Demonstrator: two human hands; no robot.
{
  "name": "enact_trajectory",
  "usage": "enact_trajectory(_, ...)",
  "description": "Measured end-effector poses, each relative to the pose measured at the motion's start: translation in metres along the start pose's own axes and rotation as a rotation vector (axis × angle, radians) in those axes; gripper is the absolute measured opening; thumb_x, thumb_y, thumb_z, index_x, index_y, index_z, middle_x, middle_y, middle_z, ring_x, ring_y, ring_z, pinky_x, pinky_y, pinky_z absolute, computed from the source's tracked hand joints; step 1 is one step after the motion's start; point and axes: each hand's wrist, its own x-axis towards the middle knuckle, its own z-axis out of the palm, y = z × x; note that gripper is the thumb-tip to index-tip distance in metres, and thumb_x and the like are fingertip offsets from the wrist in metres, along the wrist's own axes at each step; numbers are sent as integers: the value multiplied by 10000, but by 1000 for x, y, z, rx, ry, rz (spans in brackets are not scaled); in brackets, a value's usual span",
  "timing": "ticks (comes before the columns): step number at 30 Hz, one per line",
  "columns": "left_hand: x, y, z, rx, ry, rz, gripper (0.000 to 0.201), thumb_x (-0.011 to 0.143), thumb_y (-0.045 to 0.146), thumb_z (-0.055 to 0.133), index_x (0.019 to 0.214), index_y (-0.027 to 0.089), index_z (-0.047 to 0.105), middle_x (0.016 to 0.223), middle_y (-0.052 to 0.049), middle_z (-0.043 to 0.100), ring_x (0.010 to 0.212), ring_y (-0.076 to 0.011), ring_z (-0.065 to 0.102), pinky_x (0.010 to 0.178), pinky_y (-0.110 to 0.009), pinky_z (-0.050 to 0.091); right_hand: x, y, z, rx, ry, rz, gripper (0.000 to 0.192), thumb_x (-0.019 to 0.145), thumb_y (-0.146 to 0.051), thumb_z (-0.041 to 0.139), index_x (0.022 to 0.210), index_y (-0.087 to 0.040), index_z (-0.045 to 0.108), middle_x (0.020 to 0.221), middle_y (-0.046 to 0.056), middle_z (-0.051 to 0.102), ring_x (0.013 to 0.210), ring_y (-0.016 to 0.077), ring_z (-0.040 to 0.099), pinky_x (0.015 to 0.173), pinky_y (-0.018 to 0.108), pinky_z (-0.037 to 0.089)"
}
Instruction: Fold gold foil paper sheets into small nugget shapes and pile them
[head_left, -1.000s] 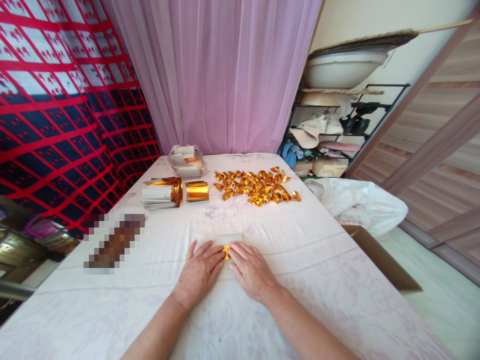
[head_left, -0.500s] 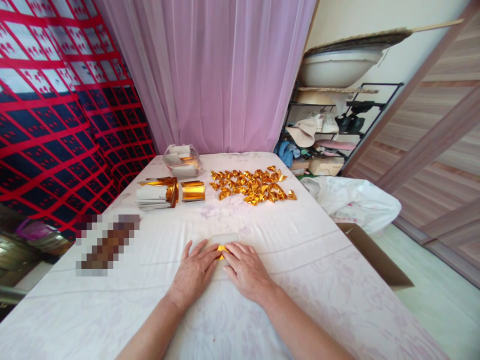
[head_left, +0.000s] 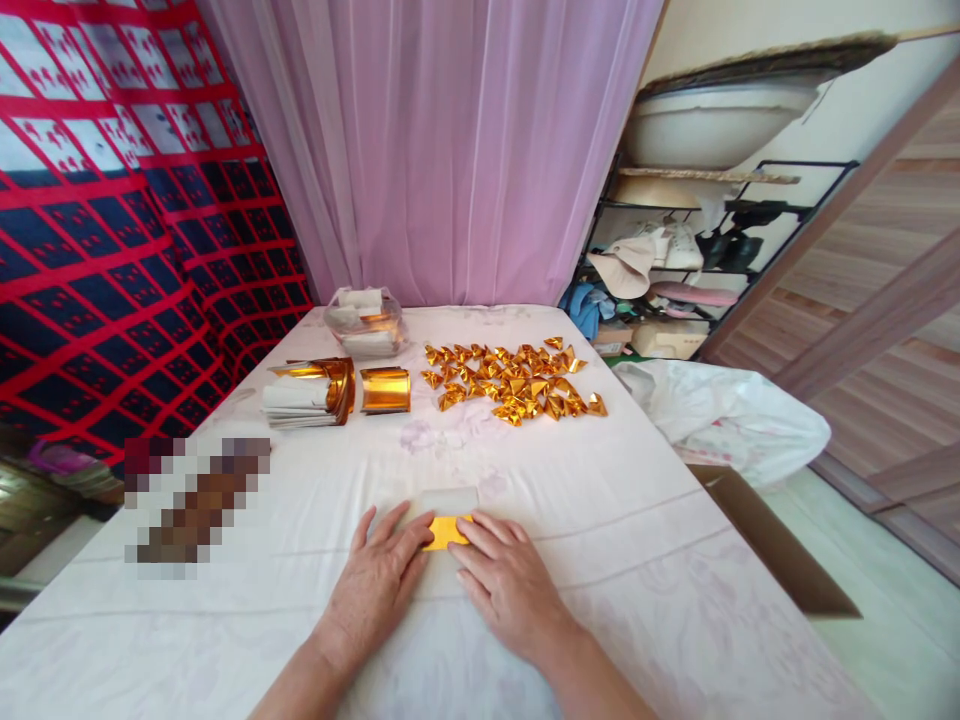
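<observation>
The left end of the gold paper is touched by the extended, unclenched fingers of the left hand; the paper is laid on the bench between both hands, its right end covered by the right hand, likewise unclenched.

You're in a home: a curtain hangs beyond your left hand, a shoe rack beyond your right hand.

Head camera looks forward, down across the table.
</observation>
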Motion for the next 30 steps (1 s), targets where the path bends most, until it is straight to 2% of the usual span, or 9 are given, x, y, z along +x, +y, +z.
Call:
enact_trajectory(4,-3,-3,-1,66,28,58,271,941,282,501,1195,307,590,1297,26,641,1312,-217,476,1134,-457,307,-1,7,-1,-26,-3,-12,177,934,-283,534,1062,-277,656,1212,4,663,1169,223,537,944,382,428)
enact_trajectory(7,-3,-6,-1,133,56,123,298,926,289,527,1215,323,590,1324,43,621,1307,-214,476,1122,-424,333,-1,15,1,-34,70,-64,171,913,-302,558,1047,-275,661,1198,-8,671,1133,214,559,902,349,447)
enact_trajectory(10,-2,-8,0,186,73,171,294,913,276,539,1190,341,616,1367,68,583,1317,-215,459,1140,-409,302,-2,22,3,-37,142,-89,166,900,-297,572,1034,-285,670,1189,-14,676,1107,203,572,880,330,454)
enact_trajectory(14,-2,-11,0,223,75,209,393,909,277,530,1288,372,569,1365,65,586,1299,-218,472,1161,-412,258,-3,25,4,-35,140,-88,175,885,-279,579,1026,-296,682,1172,-11,684,1085,206,585,870,329,462)
enact_trajectory(19,-2,-11,-1,256,85,208,442,917,319,534,1354,381,517,1348,60,601,1280,-221,488,1186,-428,188,0,23,1,-14,119,-65,169,880,-266,583,998,-310,695,1163,-21,681,1074,204,578,871,331,469)
enact_trajectory(24,-1,-9,-1,198,70,180,458,928,289,522,1376,379,492,1334,40,612,1287,-217,484,1165,-433,250,1,20,-1,14,84,-44,182,895,-248,559,999,-302,698,1156,1,675,1078,208,568,882,337,468)
enact_trajectory(30,0,-3,-5,140,10,116,455,941,285,502,1387,371,478,1332,25,614,1295,-225,483,1156,-476,268,4,15,-3,46,123,-9,159,892,-191,554,937,-279,679,1095,-3,684,1052,196,571,901,346,447)
